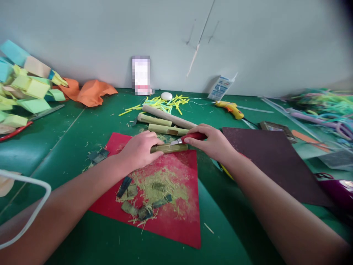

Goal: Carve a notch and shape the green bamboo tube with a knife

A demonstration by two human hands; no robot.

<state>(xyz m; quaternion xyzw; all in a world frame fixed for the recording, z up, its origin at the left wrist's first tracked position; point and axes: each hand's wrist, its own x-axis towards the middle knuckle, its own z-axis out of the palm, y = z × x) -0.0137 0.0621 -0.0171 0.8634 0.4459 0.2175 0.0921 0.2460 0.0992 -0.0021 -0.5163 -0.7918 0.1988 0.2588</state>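
Note:
My left hand (143,147) is closed on the left end of a short bamboo piece (176,148), steadying it near the top of a red sheet (190,224). My right hand (211,141) grips a carving knife (194,137) by its red handle, the blade touching the bamboo's upper side close to my left fingers. Just beyond lie a bamboo tube with a rectangular notch (157,129), another bamboo tube (156,120) and a pale wooden stick (165,114). Fine shavings (162,184) and dark bamboo chips (145,212) are scattered on the red sheet.
A dark board (264,162) lies right of my right hand, with a yellow hot glue gun (230,109) behind it. Yellow strips (179,105), a white oval object (166,96) and a blurred-out upright screen (141,75) are at the back. Folded paper pieces (30,88) pile up left.

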